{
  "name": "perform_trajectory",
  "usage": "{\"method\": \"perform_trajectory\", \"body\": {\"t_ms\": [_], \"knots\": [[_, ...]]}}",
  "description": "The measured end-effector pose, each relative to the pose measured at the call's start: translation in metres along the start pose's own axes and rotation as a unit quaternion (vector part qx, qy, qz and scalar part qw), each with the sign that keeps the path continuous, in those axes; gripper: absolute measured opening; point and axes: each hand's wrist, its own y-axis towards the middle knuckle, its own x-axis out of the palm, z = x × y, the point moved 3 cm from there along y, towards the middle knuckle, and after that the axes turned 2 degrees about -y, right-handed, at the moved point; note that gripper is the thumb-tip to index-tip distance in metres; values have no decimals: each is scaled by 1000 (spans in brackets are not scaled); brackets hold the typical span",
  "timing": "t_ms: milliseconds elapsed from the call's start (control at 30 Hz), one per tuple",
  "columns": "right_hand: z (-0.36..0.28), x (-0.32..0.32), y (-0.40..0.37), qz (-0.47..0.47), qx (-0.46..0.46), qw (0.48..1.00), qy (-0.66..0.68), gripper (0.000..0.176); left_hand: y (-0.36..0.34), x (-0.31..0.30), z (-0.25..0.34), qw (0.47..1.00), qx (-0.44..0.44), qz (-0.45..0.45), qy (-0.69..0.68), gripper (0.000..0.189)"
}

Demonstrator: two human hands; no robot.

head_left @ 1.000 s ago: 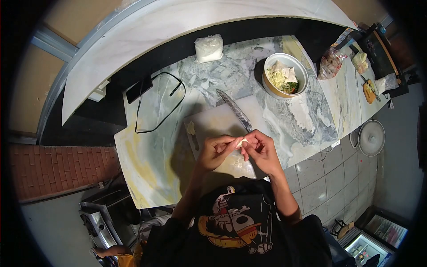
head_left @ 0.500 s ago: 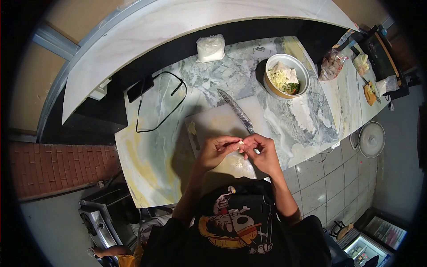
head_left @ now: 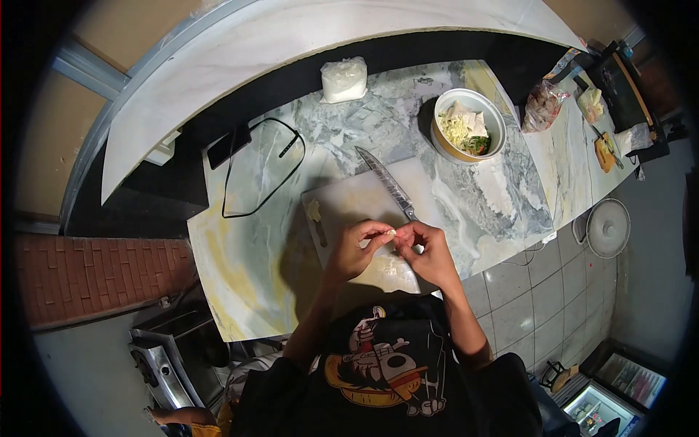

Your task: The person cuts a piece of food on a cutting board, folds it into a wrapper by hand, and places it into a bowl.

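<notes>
My left hand pinches a small pale piece, too small to name, between thumb and fingers. Right beside it, my right hand has its fingertips closed at the same piece. Both hands are above the near edge of a white cutting board. A long knife lies across the board's right part, its handle end near my right hand. Pale scraps lie at the board's left side. Farther back on the right stands a round bowl with shredded pale food, white pieces and greens.
A bag of white contents stands at the back of the marbled counter. A black cable loop and a phone lie left. Plastic bags are at right. Another person's arm shows at lower left.
My hands have shifted slightly, and the pale piece now shows at my left fingertips. The other person's arm at lower left has moved a little.
</notes>
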Motion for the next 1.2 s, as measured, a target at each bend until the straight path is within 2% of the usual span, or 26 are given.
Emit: {"method": "perform_trajectory", "body": {"t_ms": [67,133,167,200,267,300,433,600,833,900,1000,1200], "knots": [[4,-2,1,-14,4,1000,4,13,2,-2,0,1000,16,13,20,14],[5,-12,1,31,-23,996,-80,17,8,-7,3,991,31,56,121,12],[9,-17,1,71,-11,990,-123,19,13,-9,0,991,32,56,120,12],[13,-20,2,70,-12,990,-124,19,18,-12,-5,981,56,78,171,10],[23,-27,6,126,-29,949,-287,25,29,-18,-22,967,78,100,220,9],[29,-27,8,122,-34,945,-302,30,36,-21,-26,954,104,94,265,9],[40,-15,12,86,-10,932,-351,27,50,-18,-31,902,155,93,392,9],[43,-1,16,123,2,911,-395,25,54,-17,-33,916,154,81,363,5],[43,3,20,67,45,894,-440,32,58,-19,-45,950,151,105,254,4],[41,3,21,51,58,891,-447,33,57,-19,-39,947,144,110,265,7],[39,5,20,40,83,911,-401,35,54,-19,-37,936,157,118,292,9],[38,18,13,69,52,942,-324,21,50,-18,-37,922,185,117,321,6]]}}
